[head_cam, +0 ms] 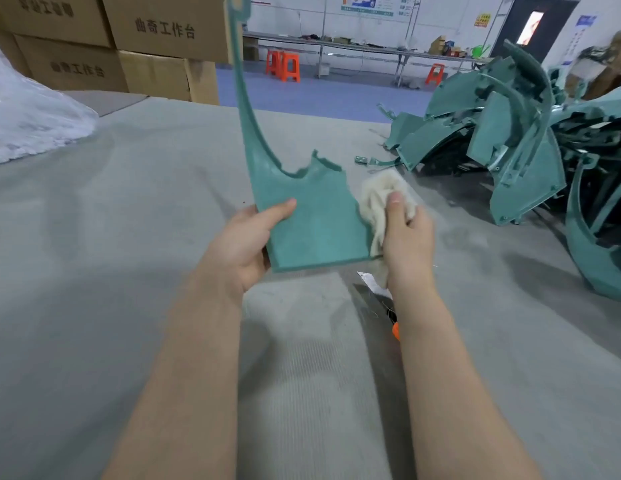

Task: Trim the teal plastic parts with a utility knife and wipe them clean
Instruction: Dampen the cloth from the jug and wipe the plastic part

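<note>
- Plastic sheeting, clear and crinkled (28,116), lay heaped at far left on the grey ribbed fabric tabletop (94,254); brown cardboard boxes (136,39) were stacked behind it.
- Left hand (246,240) gripped the lower left corner of the flat teal plastic part with long upward-curving arm (312,223), thumb laid across its face, fingers hidden behind. The part stood upright above the table, mid-frame.
- Right hand (409,237) clutched a bunched off-white cloth (378,199), fingers curled round it, thumb on top, cloth pressed to the part's right edge.
- Silver utility knife with orange slider (371,289) lay on the table, partly hidden under the right forearm.
- Pile of teal plastic shells (492,140) sat at far right.
</note>
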Available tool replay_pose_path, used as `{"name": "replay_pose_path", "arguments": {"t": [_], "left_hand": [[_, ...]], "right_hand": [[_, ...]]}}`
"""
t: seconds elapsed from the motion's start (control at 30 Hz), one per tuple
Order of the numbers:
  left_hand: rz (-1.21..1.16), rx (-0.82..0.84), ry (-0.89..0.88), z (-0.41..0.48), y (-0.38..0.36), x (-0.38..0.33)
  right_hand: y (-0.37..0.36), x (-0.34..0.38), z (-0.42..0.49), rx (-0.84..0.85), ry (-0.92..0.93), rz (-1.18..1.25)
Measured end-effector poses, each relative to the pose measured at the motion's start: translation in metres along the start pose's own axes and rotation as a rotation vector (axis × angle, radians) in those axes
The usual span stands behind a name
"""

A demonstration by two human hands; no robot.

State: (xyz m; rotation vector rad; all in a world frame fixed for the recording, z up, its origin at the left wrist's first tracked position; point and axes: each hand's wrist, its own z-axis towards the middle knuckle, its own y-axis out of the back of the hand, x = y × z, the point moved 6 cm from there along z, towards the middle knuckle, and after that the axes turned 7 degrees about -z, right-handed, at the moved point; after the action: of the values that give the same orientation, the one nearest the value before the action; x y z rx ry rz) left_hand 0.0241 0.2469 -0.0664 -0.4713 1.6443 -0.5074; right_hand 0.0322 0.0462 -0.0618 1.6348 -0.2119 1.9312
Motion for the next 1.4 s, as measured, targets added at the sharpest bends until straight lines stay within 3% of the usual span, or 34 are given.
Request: {"name": "replay_pose_path", "arguments": {"t": [0.1, 0.17, 0.4, 0.5, 0.7, 0.9, 1.13, 1.3, 1.4], "left_hand": [[-0.236, -0.100, -0.168, 0.003, 0.009, -0.013], [-0.333, -0.130, -0.206, 0.004, 0.013, -0.014], [-0.444, -0.113, -0.148, 0.007, -0.007, 0.005], [-0.525, -0.137, -0.121, 0.008, -0.006, 0.009], [-0.630, -0.172, -0.141, 0.011, 0.006, 0.004], [-0.612, -0.072, -0.084, 0.012, -0.002, 0.009], [-0.408, -0.019, 0.064, 0.008, -0.015, 0.029], [-0.166, -0.083, -0.106, 0.007, -0.012, 0.019], [0.025, -0.172, -0.225, 0.005, -0.006, 0.013]], "right_hand": [[0.019, -0.012, 0.001, -0.189, -0.125, 0.122], [0.017, -0.003, -0.006, -0.199, -0.044, 0.111], [-0.039, 0.033, -0.047, 0.118, 0.220, 0.002], [-0.057, 0.043, -0.070, 0.138, 0.386, -0.111], [-0.068, 0.044, -0.086, 0.216, 0.438, -0.121], [-0.044, 0.045, -0.065, 0.074, 0.288, 0.052], [-0.005, 0.016, -0.018, -0.081, 0.022, 0.199], [0.010, 0.000, -0.009, -0.183, -0.083, 0.166], [0.006, 0.016, -0.014, -0.153, 0.053, 0.123]]}}
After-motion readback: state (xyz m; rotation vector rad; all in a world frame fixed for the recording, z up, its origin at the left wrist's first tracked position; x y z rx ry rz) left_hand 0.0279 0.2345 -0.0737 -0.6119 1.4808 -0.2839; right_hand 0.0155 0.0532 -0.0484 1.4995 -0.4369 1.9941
